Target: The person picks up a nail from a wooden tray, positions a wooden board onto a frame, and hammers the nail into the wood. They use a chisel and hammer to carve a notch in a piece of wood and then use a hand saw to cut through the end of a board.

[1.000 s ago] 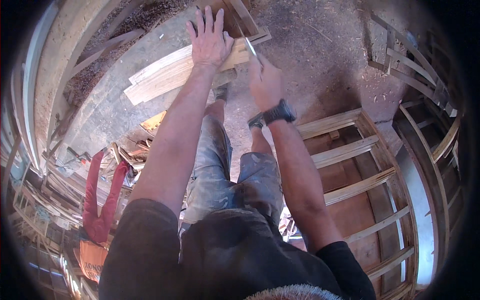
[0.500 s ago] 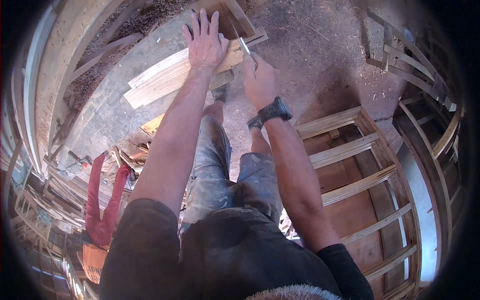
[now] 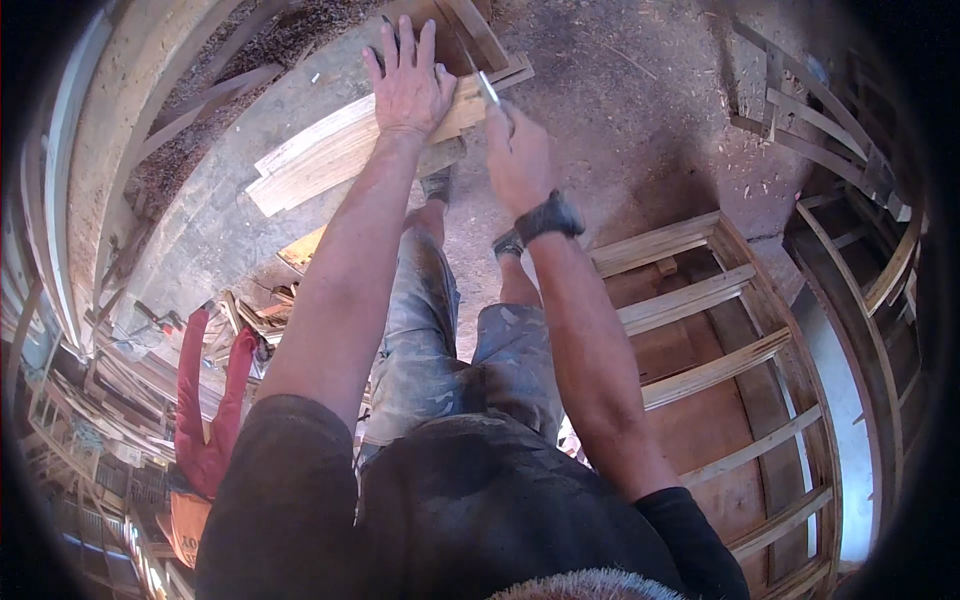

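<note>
My left hand (image 3: 408,92) lies flat with its fingers spread, pressing on a stack of pale wooden boards (image 3: 325,155). Just right of it, my right hand (image 3: 519,155) is wrapped round the handle of a handsaw (image 3: 486,86). The saw's thin blade shows nearly edge-on, pointing up and left past the boards' right end. Its teeth are too small to make out, and the fingers hide most of the handle. A wooden frame piece (image 3: 478,32) lies beyond the blade, next to the board ends.
A grey curved work surface (image 3: 215,215) runs under the boards. At right stands a large slatted wooden frame (image 3: 700,290); curved wooden pieces (image 3: 820,120) lie beyond it. Another person in red sleeves (image 3: 212,420) is at lower left, near scrap wood (image 3: 270,315). Shavings litter the floor.
My right hand and the saw have shifted very slightly up and left. My left hand stays spread on the boards. The other person at lower left has moved a little.
</note>
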`<action>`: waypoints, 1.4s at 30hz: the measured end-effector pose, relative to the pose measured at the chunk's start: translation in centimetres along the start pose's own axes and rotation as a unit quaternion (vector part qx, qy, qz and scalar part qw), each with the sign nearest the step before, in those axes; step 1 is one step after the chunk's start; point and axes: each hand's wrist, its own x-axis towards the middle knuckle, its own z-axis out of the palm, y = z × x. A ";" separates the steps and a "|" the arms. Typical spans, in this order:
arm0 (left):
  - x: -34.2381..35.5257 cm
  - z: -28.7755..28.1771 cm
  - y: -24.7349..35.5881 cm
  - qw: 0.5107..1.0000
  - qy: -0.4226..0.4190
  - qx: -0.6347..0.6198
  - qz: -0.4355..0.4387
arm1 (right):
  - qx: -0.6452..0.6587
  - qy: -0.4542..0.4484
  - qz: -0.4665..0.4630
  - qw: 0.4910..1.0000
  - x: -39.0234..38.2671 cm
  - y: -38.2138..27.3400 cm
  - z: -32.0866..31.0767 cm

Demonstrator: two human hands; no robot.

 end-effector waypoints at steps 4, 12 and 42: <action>-0.6 0.2 -0.8 1.000 -0.011 0.018 -0.016 | 0.062 -0.074 0.055 0.994 -11.3 0.9 -5.1; 0.8 -0.6 1.4 1.000 0.020 -0.006 0.016 | 0.000 -0.019 -0.025 1.000 -0.1 1.8 -1.0; 0.3 -0.6 1.1 1.000 0.016 -0.020 0.014 | 0.007 -0.042 -0.002 0.999 0.2 1.6 -0.5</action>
